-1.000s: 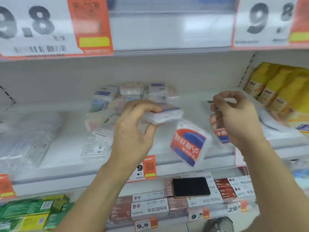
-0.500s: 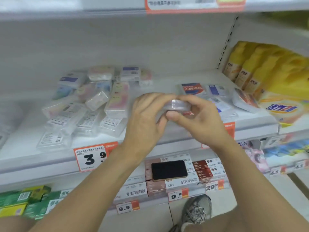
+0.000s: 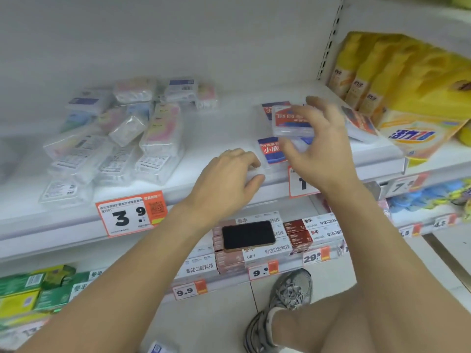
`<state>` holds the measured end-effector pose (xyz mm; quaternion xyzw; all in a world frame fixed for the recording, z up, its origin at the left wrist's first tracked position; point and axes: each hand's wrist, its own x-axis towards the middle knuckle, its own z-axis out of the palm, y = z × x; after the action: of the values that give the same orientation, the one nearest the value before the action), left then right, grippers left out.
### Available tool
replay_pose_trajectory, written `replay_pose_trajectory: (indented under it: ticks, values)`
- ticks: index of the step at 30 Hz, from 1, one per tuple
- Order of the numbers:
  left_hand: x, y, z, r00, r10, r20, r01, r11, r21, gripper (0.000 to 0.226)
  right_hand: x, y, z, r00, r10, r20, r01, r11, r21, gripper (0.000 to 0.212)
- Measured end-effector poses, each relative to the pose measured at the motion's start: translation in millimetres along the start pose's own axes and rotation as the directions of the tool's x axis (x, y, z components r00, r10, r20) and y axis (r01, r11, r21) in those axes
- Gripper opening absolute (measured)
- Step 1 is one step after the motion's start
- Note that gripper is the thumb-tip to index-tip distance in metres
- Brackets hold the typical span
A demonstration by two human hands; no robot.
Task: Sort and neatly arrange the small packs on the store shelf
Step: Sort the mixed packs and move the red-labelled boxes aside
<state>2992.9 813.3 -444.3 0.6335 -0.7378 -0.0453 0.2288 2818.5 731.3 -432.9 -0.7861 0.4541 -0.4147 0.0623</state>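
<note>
Right fingers (image 3: 309, 103) and thumb curled round a clear pack with a red label (image 3: 290, 121), held up off the white shelf (image 3: 221, 123) above a flat blue-and-red pack (image 3: 271, 150) lying near the front edge. Right hand (image 3: 323, 149) just in front of more red-and-blue packs, partly hidden behind it. Left fingers (image 3: 251, 161) bent over a clear pack (image 3: 257, 171) at the shelf lip, thumb beneath it, left hand (image 3: 224, 179) resting low on the edge. Half a second ago both hands together on one pack at mid-shelf; now apart, right hand raised and further right, left hand dropped to the lip. A loose heap of clear packs (image 3: 122, 138) well to the left, some tilted, some overlapping, the nearest ones close to the front edge above the 3.9 price tag (image 3: 131, 212). Bare shelf between that heap and the hands, open back to the rear wall. Yellow bags (image 3: 397, 72) and an orange box (image 3: 415, 136) crowding the right end, just beside the right hand's packs. A black phone (image 3: 248, 235) lying on boxes on the lower shelf, below both wrists.
</note>
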Motion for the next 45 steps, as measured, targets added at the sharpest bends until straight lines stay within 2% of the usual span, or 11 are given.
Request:
replay_pose_trajectory:
  ticks: [5,8,11,13,16,19,22,25,35,42,45]
  values:
    - [-35,-4,-21,0.953,-0.011,-0.304,0.002,1.000,-0.030,0.021,-24,-61,0,0.962,-0.201,-0.186,0.245,0.935,0.255,0.007]
    - [-93,-15,-36,0.903,-0.042,-0.428,-0.021,0.990,-0.143,0.010,-57,-95,17,0.970,-0.240,-0.021,0.223,0.858,0.463,0.007]
    - [-168,-44,-26,0.967,-0.151,-0.205,0.108,0.972,-0.207,0.009,-105,-115,55,0.916,-0.300,0.265,0.097,0.809,0.579,0.015]
    - [-215,-73,-2,0.953,-0.302,0.038,0.303,0.937,-0.172,0.010,-141,-115,88,0.775,-0.316,0.548,-0.033,0.845,0.533,0.015]
    - [-291,-133,49,0.728,-0.541,0.421,0.584,0.811,0.030,0.019,-200,-108,156,0.344,-0.181,0.921,-0.132,0.962,0.239,0.020]
    - [-354,-170,93,0.451,-0.668,0.592,0.764,0.632,0.131,0.015,-255,-99,216,0.033,0.036,0.999,-0.121,0.992,-0.032,0.036]
    - [-396,-183,119,0.304,-0.733,0.609,0.850,0.497,0.174,0.011,-303,-102,261,-0.112,0.149,0.982,-0.029,0.988,-0.153,0.047]
    - [-413,-187,136,0.207,-0.772,0.602,0.911,0.376,0.169,0.022,-344,-113,297,-0.136,0.259,0.956,-0.074,0.960,-0.270,0.055]
    - [-467,-192,171,0.059,-0.813,0.579,0.998,0.040,-0.046,0.036,-439,-134,363,0.016,0.498,0.867,-0.272,0.837,-0.475,0.079]
    - [-488,-195,180,-0.053,-0.772,0.634,0.994,-0.101,-0.040,0.037,-462,-116,383,-0.029,0.554,0.832,-0.157,0.820,-0.551,0.028]
    - [-480,-193,188,-0.109,-0.745,0.658,0.985,-0.171,-0.031,0.049,-454,-123,372,-0.013,0.545,0.839,-0.243,0.812,-0.531,0.042]
